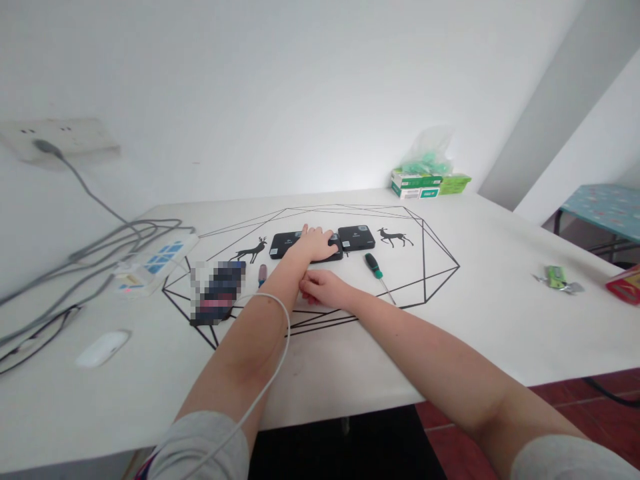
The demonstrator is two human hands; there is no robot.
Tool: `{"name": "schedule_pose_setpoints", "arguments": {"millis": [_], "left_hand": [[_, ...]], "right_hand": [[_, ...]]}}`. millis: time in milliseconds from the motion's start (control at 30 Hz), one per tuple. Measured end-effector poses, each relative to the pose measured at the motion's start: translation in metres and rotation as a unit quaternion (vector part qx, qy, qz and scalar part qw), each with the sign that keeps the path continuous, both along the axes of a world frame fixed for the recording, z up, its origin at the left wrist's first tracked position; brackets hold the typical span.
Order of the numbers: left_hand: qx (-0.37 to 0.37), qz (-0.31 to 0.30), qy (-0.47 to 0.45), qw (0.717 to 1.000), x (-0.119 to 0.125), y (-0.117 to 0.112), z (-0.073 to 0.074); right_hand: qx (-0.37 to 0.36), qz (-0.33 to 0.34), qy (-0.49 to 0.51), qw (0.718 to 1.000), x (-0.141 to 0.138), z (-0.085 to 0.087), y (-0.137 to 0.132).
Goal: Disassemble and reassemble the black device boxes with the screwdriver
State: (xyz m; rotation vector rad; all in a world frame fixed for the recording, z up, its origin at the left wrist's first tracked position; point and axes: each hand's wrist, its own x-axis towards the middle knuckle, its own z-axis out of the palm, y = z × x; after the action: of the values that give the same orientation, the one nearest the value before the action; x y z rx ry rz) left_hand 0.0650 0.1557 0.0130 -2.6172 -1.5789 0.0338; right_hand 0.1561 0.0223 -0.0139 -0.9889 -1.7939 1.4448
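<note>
My left hand [319, 245] rests over a row of flat black boxes, its fingers spread and touching them. One black box [281, 247] shows to the left of it, and another black box [337, 256] lies partly beneath it. A third black box [357, 238] with a small label sits just right of the fingers. Nearer to me, my right hand [325, 291] is closed beside my left forearm, fingers curled; whether they hold anything is hidden. A green-and-black screwdriver [377, 272] lies to the right of that hand. Left of my forearm is a second screwdriver handle [263, 275], partly covered.
A pixelated phone-like object [219, 293] and a white mouse [103, 349] lie on the left. Cables run from a power strip [157, 263] to a wall socket [60, 138]. Green-and-white boxes [416, 184] stand against the wall; keys [556, 278] lie far right. A white cable crosses my left arm.
</note>
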Motion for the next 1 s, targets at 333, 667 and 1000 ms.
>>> {"name": "schedule_pose_setpoints", "arguments": {"millis": [333,667,1000], "left_hand": [[-0.085,-0.017,0.011,0.996,-0.002,-0.047,0.027],[-0.027,-0.01,-0.069,0.997,-0.032,-0.094,-0.021],[-0.046,-0.051,-0.081,0.994,-0.054,-0.108,-0.03]], "right_hand": [[0.182,0.173,-0.298,0.921,0.012,0.038,-0.029],[0.135,0.251,-0.319,0.904,0.011,0.049,-0.034],[0.123,0.253,-0.305,0.91,0.01,0.05,-0.039]]}}
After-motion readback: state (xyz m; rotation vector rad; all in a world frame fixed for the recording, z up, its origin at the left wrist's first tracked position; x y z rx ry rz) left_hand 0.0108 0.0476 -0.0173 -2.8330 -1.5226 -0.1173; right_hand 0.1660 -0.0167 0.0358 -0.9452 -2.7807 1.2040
